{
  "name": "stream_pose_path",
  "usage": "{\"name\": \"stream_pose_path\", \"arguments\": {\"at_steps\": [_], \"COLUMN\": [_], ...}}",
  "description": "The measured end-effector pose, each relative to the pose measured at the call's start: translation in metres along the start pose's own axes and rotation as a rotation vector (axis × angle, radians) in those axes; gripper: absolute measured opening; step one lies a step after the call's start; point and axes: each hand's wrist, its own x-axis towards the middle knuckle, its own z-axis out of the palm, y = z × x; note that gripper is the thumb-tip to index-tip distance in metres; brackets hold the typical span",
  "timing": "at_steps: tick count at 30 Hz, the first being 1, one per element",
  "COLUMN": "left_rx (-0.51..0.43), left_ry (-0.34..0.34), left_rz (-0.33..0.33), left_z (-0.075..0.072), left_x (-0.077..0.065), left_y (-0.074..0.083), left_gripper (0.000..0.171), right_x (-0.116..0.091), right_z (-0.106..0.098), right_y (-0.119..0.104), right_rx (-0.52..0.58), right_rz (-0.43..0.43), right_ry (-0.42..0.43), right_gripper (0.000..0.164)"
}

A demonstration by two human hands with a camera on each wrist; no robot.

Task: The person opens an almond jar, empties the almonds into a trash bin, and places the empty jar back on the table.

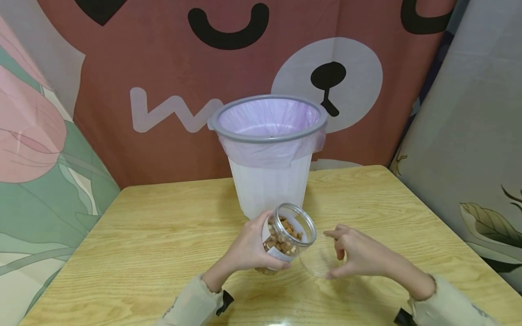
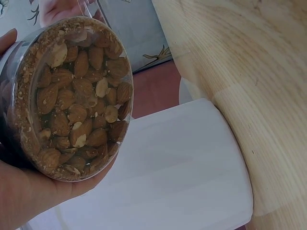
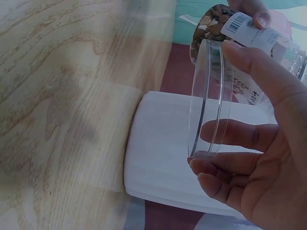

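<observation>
My left hand [image 1: 253, 246] grips a clear jar [image 1: 277, 246] partly filled with almonds [image 2: 79, 105], its open mouth tilted up and to the right in the head view. A white label with a barcode [image 3: 237, 24] shows on the jar's side in the right wrist view. Close to the jar's right, my right hand [image 1: 360, 253] pinches a clear round lid [image 3: 208, 100] by its rim, thumb on one edge and fingers on the other. The lid is off the jar, and both are held above the table.
A white trash bin [image 1: 269, 181] lined with a pale purple bag [image 1: 269, 113] stands just beyond the hands, toward the back of the wood-grain table [image 1: 163, 240]. Behind the table hangs a red-brown printed cloth [image 1: 163, 54], with more patterned cloth at both sides.
</observation>
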Motion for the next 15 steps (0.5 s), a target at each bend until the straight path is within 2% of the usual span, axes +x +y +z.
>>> {"name": "stream_pose_path", "arguments": {"at_steps": [15], "left_rx": [-0.008], "left_ry": [0.000], "left_rz": [-0.006], "left_z": [-0.001], "left_x": [-0.001], "left_y": [-0.002], "left_gripper": [0.092], "right_x": [-0.004], "right_z": [0.014], "right_y": [0.006], "right_rx": [-0.028], "right_rz": [0.034], "right_ry": [-0.038], "right_gripper": [0.042]}}
